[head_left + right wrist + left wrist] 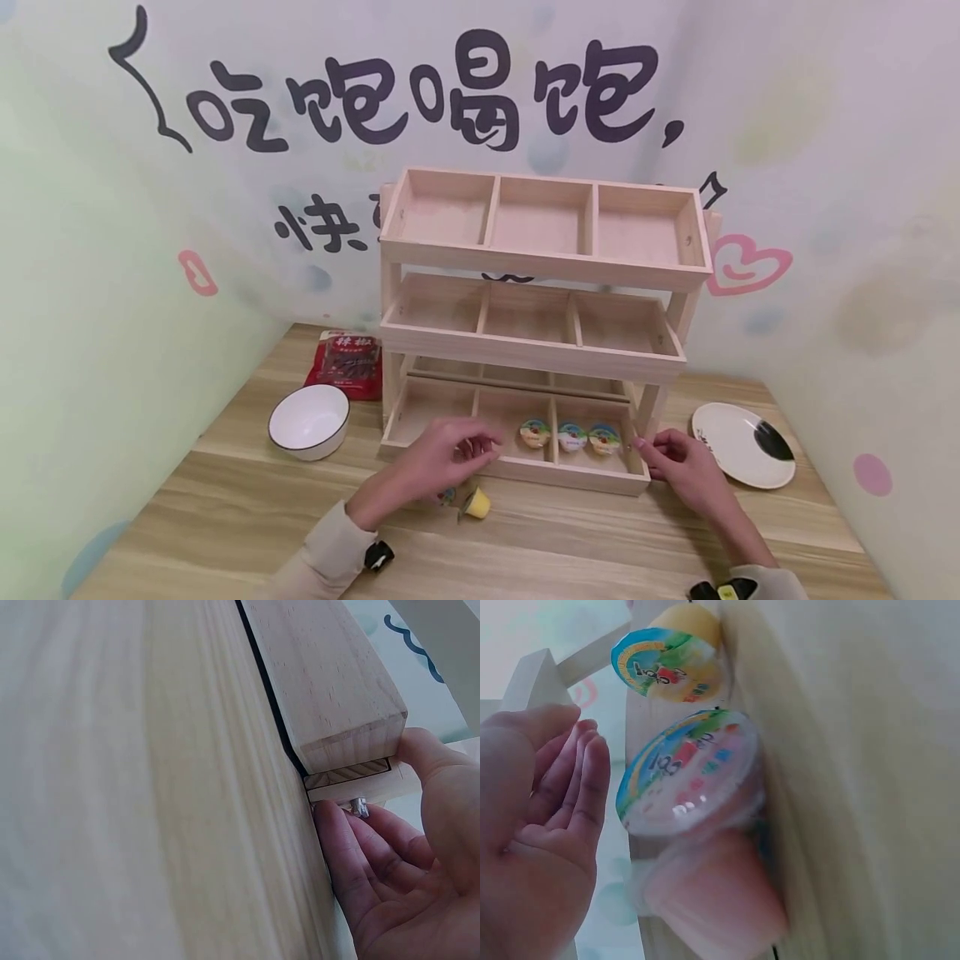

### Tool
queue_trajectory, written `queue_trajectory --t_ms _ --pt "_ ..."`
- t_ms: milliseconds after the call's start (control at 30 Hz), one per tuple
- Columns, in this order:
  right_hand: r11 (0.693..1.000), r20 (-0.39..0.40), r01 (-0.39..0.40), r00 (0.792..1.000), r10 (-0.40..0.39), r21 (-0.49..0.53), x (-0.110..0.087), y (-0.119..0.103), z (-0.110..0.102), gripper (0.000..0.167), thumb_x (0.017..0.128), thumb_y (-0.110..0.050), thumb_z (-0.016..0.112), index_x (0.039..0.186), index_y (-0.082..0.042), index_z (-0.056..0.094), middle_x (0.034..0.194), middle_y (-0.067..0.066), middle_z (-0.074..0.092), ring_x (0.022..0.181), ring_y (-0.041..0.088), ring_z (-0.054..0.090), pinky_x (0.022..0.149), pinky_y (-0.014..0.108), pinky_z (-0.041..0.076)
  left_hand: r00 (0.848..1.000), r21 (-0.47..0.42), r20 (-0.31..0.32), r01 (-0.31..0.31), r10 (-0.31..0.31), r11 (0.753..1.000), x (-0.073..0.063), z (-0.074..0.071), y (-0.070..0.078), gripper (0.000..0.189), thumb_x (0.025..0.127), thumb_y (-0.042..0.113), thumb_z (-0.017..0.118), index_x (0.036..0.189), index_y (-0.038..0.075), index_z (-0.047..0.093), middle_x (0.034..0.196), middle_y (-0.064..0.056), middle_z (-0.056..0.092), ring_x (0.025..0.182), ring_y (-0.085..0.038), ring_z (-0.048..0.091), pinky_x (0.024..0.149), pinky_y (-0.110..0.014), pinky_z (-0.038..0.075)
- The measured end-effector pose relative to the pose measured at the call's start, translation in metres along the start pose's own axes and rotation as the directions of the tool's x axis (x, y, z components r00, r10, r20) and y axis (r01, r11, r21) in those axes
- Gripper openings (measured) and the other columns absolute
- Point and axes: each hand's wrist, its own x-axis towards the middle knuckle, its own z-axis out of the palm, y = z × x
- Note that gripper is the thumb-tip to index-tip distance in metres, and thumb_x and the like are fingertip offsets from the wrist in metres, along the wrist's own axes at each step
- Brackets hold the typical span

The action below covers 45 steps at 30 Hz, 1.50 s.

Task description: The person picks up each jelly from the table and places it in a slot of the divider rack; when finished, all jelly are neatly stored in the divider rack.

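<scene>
My left hand [450,450] hovers at the front edge of the lowest tray [517,471] of a wooden three-tier rack, fingers loosely bent and holding nothing. Below it on the table lie small jelly cups; a yellow jelly cup [477,503] rests on its side, and others are partly hidden by the hand. Close by in the left wrist view are a pale-lidded jelly cup [694,776] and a pink jelly cup [724,892]. My right hand [686,471] grips the tray's right end, thumb at its edge, fingers outside near a metal bolt [360,808]. Three lidded jelly cups [572,437] sit inside the tray, one in the middle compartment, two in the right.
Left of the rack stand a white bowl [309,421] with a dark rim and a red snack packet [345,364]. A white plate [742,446] with a black patch lies to the right. The rack's upper trays [543,258] rise toward the printed back wall.
</scene>
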Motion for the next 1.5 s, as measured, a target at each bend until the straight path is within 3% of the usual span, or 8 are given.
queue_trajectory --t_ms 167,367,533,700,900,1067,1200,1500 --pt "1.000 -0.006 -0.012 1.000 0.012 -0.014 0.001 0.001 -0.001 0.048 0.103 -0.043 0.075 0.117 0.002 0.069 0.102 0.010 0.076 0.083 0.006 0.072 0.074 0.024 0.064 0.995 0.013 0.096 -0.031 0.029 0.999 -0.008 -0.003 0.001 0.012 0.100 0.010 0.078 0.111 0.005 0.080 0.100 -0.003 0.081 0.088 0.000 0.071 0.077 -0.017 0.061" --pt "1.000 0.007 -0.013 1.000 0.013 0.015 0.001 0.001 0.001 0.046 0.103 -0.041 0.076 0.116 0.003 0.069 0.098 0.008 0.076 0.082 0.006 0.073 0.074 0.025 0.064 0.979 0.034 0.200 -0.054 0.047 0.998 -0.017 -0.006 0.001 0.017 0.100 0.022 0.080 0.114 0.011 0.080 0.107 -0.004 0.082 0.096 -0.012 0.078 0.086 -0.028 0.065" --pt "1.000 -0.001 -0.017 1.000 0.017 0.007 0.000 0.000 0.000 0.046 0.102 -0.042 0.076 0.116 0.002 0.070 0.096 0.007 0.076 0.082 0.006 0.073 0.074 0.024 0.064 0.951 0.030 0.307 0.008 -0.017 1.000 -0.022 -0.009 0.002 0.031 0.097 0.032 0.085 0.121 0.014 0.079 0.117 -0.003 0.081 0.102 -0.007 0.074 0.094 -0.029 0.063" --pt "0.999 0.002 -0.032 0.999 0.032 0.000 0.000 0.000 0.000 0.049 0.102 -0.044 0.076 0.118 0.003 0.069 0.100 0.008 0.076 0.083 0.006 0.073 0.074 0.023 0.064 0.920 0.036 0.387 0.056 -0.065 0.998 -0.025 -0.013 0.002 0.044 0.090 0.036 0.091 0.127 0.016 0.077 0.128 0.006 0.077 0.114 -0.002 0.069 0.102 -0.025 0.059" --pt "1.000 0.004 -0.024 1.000 0.024 0.008 0.002 0.001 0.001 0.047 0.103 -0.041 0.076 0.116 0.003 0.069 0.098 0.007 0.076 0.083 0.006 0.073 0.074 0.024 0.064 0.892 0.091 0.444 0.054 -0.089 0.994 -0.027 -0.019 0.001 0.050 0.086 0.031 0.094 0.130 0.017 0.075 0.134 0.008 0.074 0.124 -0.004 0.067 0.108 -0.027 0.056" --pt "1.000 0.004 -0.024 1.000 0.024 -0.007 0.001 0.001 0.000 0.048 0.103 -0.043 0.075 0.117 0.003 0.069 0.097 0.007 0.075 0.083 0.006 0.072 0.074 0.024 0.064 0.873 0.145 0.466 0.086 -0.144 0.986 -0.026 -0.023 0.001 0.047 0.087 0.026 0.094 0.130 0.017 0.076 0.129 0.009 0.076 0.115 0.000 0.067 0.104 -0.024 0.057" --pt "0.999 0.008 -0.031 0.999 0.031 -0.018 0.001 0.001 0.000 0.049 0.103 -0.044 0.075 0.118 0.002 0.068 0.098 0.008 0.074 0.084 0.006 0.072 0.075 0.024 0.064 0.874 0.150 0.464 0.083 -0.144 0.985 -0.026 -0.022 0.002 0.042 0.088 0.028 0.093 0.126 0.018 0.077 0.122 0.011 0.077 0.105 0.002 0.067 0.098 -0.021 0.057" --pt "0.999 0.002 -0.030 1.000 0.030 -0.013 0.001 0.002 0.001 0.048 0.103 -0.044 0.075 0.118 0.002 0.069 0.100 0.008 0.076 0.084 0.006 0.072 0.075 0.024 0.064 0.891 0.200 0.442 0.009 -0.099 0.980 -0.027 -0.009 0.003 0.041 0.090 0.038 0.090 0.124 0.021 0.076 0.121 0.012 0.075 0.109 0.004 0.064 0.100 -0.019 0.055"
